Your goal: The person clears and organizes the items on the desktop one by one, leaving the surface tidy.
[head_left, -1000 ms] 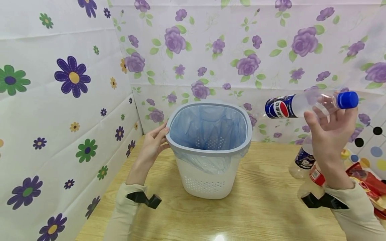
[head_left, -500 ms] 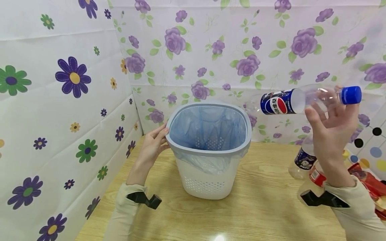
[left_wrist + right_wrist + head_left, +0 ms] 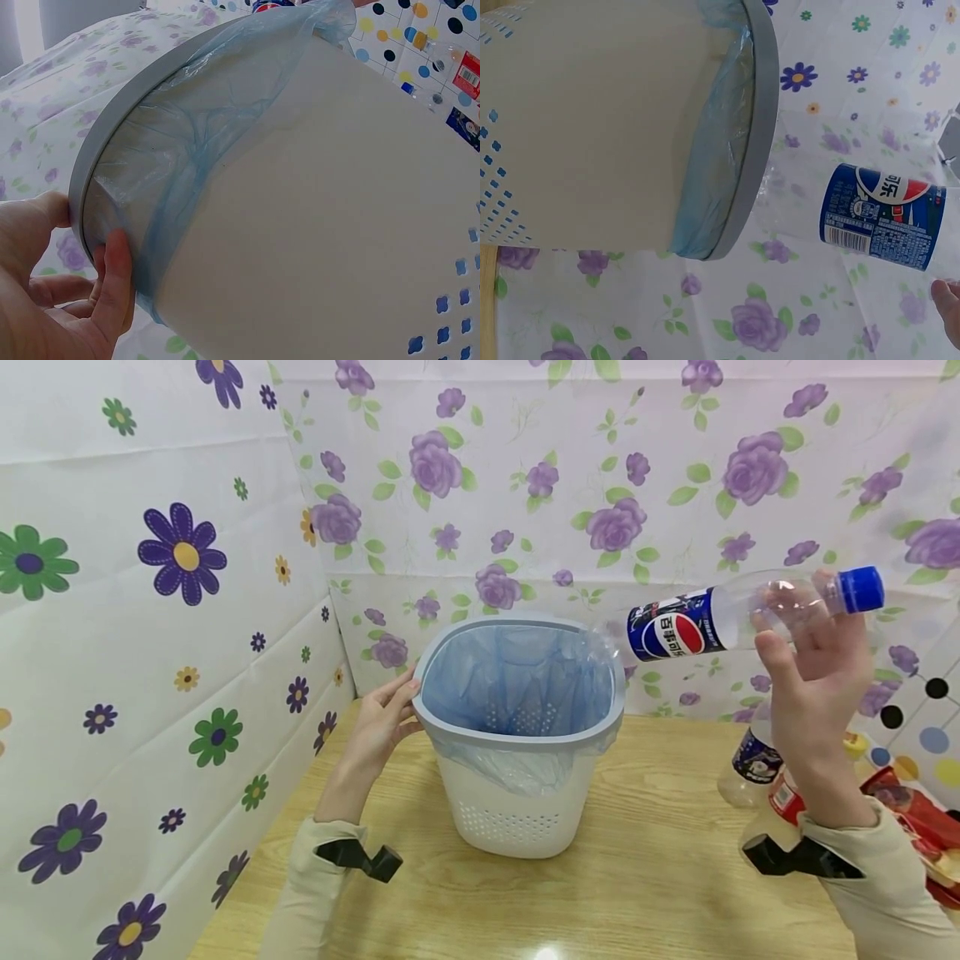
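Observation:
A white trash bin [image 3: 517,822] with a grey rim and holes in its wall stands mid-table, lined with a blue plastic bag [image 3: 517,677]. At the bin's left side, my left hand [image 3: 375,727] grips the rim; the left wrist view shows the thumb outside and curled fingers [image 3: 116,277] against the bag's fold. My right hand [image 3: 821,693] holds a clear Pepsi bottle [image 3: 675,627] by its neck end, near the blue cap. The bottle lies almost level, its base at the bin's right rim and tilted slightly down. Only a thumb [image 3: 946,307] of that hand shows in the right wrist view.
Another clear bottle [image 3: 757,756] with a dark blue label stands right of the bin. Beside it is a red-labelled bottle [image 3: 787,797], partly behind the right wrist. Red packets [image 3: 911,818] lie at the far right. Flowered cloth [image 3: 510,527] hangs behind and left of the table.
The right hand has brought the bottle leftward, so its base now reaches the bin's right rim, after a slight lift earlier. The left hand and bin stay in place.

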`<state>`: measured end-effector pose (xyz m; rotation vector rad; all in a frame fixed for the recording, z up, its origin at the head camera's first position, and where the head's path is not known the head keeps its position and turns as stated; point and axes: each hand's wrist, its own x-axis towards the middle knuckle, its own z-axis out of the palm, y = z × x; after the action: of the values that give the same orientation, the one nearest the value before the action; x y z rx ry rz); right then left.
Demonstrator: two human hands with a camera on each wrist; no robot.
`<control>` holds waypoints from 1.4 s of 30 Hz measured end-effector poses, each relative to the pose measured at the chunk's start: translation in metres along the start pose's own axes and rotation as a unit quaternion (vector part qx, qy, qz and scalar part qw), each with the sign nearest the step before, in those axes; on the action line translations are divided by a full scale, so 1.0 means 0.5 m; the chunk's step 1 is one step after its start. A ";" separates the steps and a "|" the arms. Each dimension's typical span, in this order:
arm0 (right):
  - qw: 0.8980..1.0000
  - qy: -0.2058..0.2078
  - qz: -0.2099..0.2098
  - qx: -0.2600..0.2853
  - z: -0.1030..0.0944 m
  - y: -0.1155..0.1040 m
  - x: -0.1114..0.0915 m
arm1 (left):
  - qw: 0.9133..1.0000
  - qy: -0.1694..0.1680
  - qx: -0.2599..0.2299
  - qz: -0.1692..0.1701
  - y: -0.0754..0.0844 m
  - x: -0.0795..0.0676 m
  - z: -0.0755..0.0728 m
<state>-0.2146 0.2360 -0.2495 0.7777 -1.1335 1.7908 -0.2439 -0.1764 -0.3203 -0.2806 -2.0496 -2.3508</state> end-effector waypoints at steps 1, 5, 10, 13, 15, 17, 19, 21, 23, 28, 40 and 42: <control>1.000 -0.008 0.000 -0.003 0.001 0.001 0.000 | 1.000 0.000 0.001 0.000 0.000 0.000 0.000; 0.999 -0.051 0.008 -0.002 0.007 0.002 -0.003 | 1.000 0.003 -0.001 0.000 0.001 0.001 0.001; 0.995 -0.101 0.015 -0.009 0.015 0.007 -0.010 | 1.000 0.003 0.001 0.001 0.001 0.001 0.001; 0.993 -0.116 0.014 -0.021 0.018 0.013 -0.014 | 1.000 0.006 0.006 -0.001 0.001 0.000 0.001; 0.991 -0.129 0.015 -0.032 0.019 0.017 -0.016 | 1.000 0.007 0.010 -0.002 0.000 0.000 0.001; 0.989 -0.142 0.018 -0.039 0.021 0.019 -0.018 | 1.000 0.007 0.009 -0.002 0.000 0.001 0.001; 0.987 -0.154 0.024 -0.046 0.023 0.020 -0.020 | 1.000 0.004 0.006 0.000 0.000 0.001 0.001; 0.985 -0.165 0.031 -0.046 0.026 0.021 -0.021 | 1.000 0.001 0.003 0.003 -0.001 0.003 0.001; 0.983 -0.174 0.038 -0.053 0.030 0.021 -0.023 | 1.000 -0.001 0.000 0.005 -0.003 0.004 0.000; 0.975 -0.196 0.071 -0.078 0.039 0.024 -0.026 | 1.000 0.000 0.001 0.009 -0.005 0.004 0.000; 0.950 -0.259 0.118 -0.125 0.054 0.037 -0.038 | 1.000 0.004 0.001 0.008 -0.003 0.004 0.002; 0.948 -0.262 0.124 -0.132 0.053 0.039 -0.041 | 1.000 0.004 0.000 0.007 -0.004 0.004 0.001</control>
<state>-0.2212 0.2004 -0.2638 1.0138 -1.8503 1.6200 -0.2461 -0.1753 -0.3217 -0.2846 -2.0380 -2.3403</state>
